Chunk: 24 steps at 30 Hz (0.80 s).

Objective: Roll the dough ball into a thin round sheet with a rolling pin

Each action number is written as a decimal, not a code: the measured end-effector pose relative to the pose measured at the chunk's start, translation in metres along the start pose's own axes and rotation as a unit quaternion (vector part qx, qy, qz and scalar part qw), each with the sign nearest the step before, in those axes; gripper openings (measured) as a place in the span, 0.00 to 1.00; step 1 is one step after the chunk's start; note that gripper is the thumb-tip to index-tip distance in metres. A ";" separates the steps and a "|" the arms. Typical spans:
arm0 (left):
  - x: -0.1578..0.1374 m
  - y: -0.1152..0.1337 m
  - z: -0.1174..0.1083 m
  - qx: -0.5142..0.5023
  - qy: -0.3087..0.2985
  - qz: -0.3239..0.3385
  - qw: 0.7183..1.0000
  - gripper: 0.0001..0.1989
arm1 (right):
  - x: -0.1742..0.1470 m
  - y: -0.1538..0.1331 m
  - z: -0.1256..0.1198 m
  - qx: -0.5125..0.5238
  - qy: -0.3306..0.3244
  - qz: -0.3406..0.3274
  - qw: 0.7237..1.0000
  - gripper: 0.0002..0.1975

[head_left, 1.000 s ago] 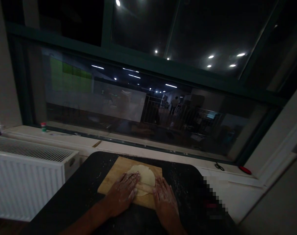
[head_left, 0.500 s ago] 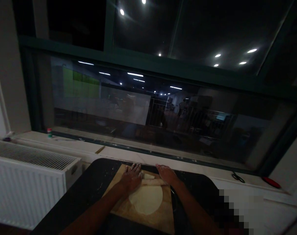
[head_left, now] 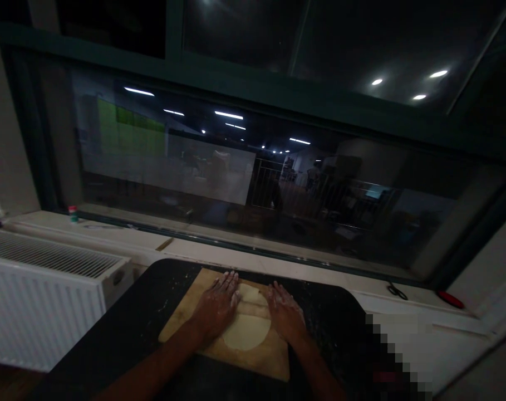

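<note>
A pale round sheet of dough (head_left: 246, 333) lies on a wooden board (head_left: 273, 361). Across its far half rests a light rolling pin (head_left: 253, 309), with dough showing on both sides of it. My left hand (head_left: 218, 303) is laid flat over the pin's left end, fingers stretched forward and dusted with flour. On the right end sits my right hand (head_left: 285, 313), also open and floury, its palm down and fingers extended. Both hands cover the pin's ends, so only its middle is visible.
The board is on a dark table (head_left: 169, 301) specked with flour, pushed up to a windowsill (head_left: 236, 252). A white radiator (head_left: 44, 301) stands left. Along the sill are a small red-capped container (head_left: 73, 214), black-handled scissors (head_left: 397, 291) and a red object (head_left: 450, 299).
The rolling pin has come back toward me over the dough, baring more dough beyond it. Both hands moved with it. The view has tilted down slightly.
</note>
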State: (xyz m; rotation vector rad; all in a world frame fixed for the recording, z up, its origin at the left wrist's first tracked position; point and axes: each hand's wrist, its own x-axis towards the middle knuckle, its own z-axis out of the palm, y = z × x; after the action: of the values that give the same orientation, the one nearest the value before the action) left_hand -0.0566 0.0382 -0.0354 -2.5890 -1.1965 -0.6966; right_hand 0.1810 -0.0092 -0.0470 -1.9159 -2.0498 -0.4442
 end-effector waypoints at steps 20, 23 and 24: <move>-0.114 0.020 -0.078 0.016 0.023 0.094 0.995 0.30 | -0.127 -0.049 -0.015 0.005 0.182 -0.075 0.980 0.21; -0.098 0.014 -0.066 0.012 0.025 0.093 0.995 0.28 | -0.107 -0.041 -0.011 0.000 0.171 -0.068 0.983 0.20; -0.090 0.011 -0.060 0.010 0.026 0.095 0.995 0.28 | -0.097 -0.039 -0.012 -0.001 0.156 -0.062 0.986 0.20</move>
State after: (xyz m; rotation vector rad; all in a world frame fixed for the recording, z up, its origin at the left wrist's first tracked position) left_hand -0.1188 -0.0505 -0.0277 -2.6066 -0.9220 -0.7043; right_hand 0.1490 -0.1048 -0.0778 -1.6063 -1.9643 -0.7248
